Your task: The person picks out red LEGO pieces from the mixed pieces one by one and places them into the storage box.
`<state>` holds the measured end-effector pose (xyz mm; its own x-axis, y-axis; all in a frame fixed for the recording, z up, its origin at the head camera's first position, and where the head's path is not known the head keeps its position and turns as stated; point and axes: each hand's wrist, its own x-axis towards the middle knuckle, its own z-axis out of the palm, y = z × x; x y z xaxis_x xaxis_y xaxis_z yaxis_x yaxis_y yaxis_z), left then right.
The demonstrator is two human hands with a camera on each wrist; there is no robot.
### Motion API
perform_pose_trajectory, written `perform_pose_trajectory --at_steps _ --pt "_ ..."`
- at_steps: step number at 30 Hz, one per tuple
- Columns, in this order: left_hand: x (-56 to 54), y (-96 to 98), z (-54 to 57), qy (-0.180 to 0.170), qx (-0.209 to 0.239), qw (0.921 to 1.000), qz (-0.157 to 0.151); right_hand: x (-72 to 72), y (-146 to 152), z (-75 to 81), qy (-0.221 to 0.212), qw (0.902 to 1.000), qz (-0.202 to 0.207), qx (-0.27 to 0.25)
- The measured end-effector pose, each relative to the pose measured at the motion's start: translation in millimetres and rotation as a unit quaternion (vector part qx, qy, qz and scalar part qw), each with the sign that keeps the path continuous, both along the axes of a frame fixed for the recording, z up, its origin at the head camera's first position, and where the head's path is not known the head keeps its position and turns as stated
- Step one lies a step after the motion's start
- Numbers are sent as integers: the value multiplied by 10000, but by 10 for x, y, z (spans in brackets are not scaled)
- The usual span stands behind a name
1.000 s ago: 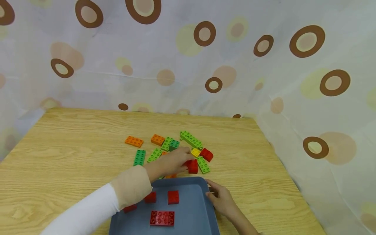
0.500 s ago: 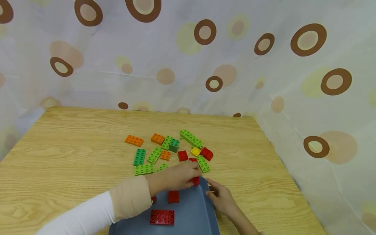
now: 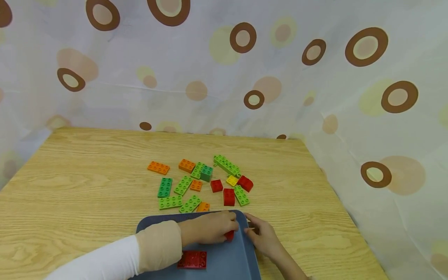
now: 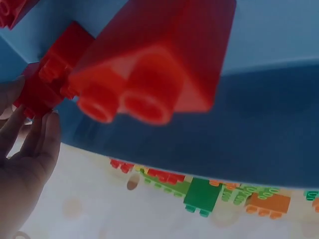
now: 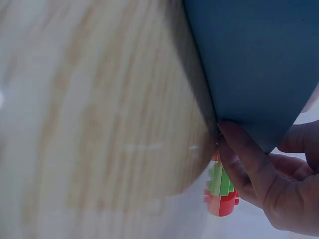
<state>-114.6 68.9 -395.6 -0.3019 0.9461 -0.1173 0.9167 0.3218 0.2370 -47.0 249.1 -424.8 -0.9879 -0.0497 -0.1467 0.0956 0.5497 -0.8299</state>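
My left hand (image 3: 213,227) is over the blue-grey tray (image 3: 236,258) and pinches a red toy brick (image 3: 229,235) between thumb and fingers, near the tray's right wall. In the left wrist view that hand (image 4: 30,144) holds the brick (image 4: 40,94) at the left, beside another red brick (image 4: 72,42). A larger red brick (image 4: 164,69) fills the foreground there. The right hand (image 3: 265,237) grips the tray's far right rim; in the right wrist view its fingers (image 5: 249,159) lie along the outer wall. A dark red brick (image 3: 192,259) lies in the tray, partly hidden by the left sleeve.
Beyond the tray, loose bricks are spread on the wooden table (image 3: 87,175). Red bricks (image 3: 229,197) stand closest to the tray's far right corner, with a light green brick (image 3: 241,195) alongside. Orange bricks (image 3: 158,167) and a dark green brick (image 3: 165,187) lie further left. A patterned curtain (image 3: 196,62) hangs behind.
My left hand has moved from the scattered bricks back over the tray's far rim and down inside, bringing a red brick. The right hand stays on the tray's rim.
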Motion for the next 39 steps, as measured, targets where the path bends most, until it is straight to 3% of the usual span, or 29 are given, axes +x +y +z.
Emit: perform_pose_trajectory --at_steps 10,22,25,29,33,36,39 --pt "42 19 -74 10 -128 9999 84 9 7 15 -114 9998 30 -158" --pt "52 16 -46 -11 -168 9997 154 7 9 10 -178 9998 -53 -99" --pt "30 0 -13 -175 -78 9995 240 7 13 5 -195 9998 -40 -95" --pt "-46 -29 65 -359 265 9982 397 11 23 1 -200 9997 5 -150" --pt "-160 -69 148 -87 726 9958 557 8 29 -3 -158 9997 58 -193" --pt "-266 -96 185 124 1002 9911 862 4 23 -7 -163 9997 40 -175" --pt "-387 -122 193 30 1027 9864 1286 1 11 -13 -190 9997 -20 -125"
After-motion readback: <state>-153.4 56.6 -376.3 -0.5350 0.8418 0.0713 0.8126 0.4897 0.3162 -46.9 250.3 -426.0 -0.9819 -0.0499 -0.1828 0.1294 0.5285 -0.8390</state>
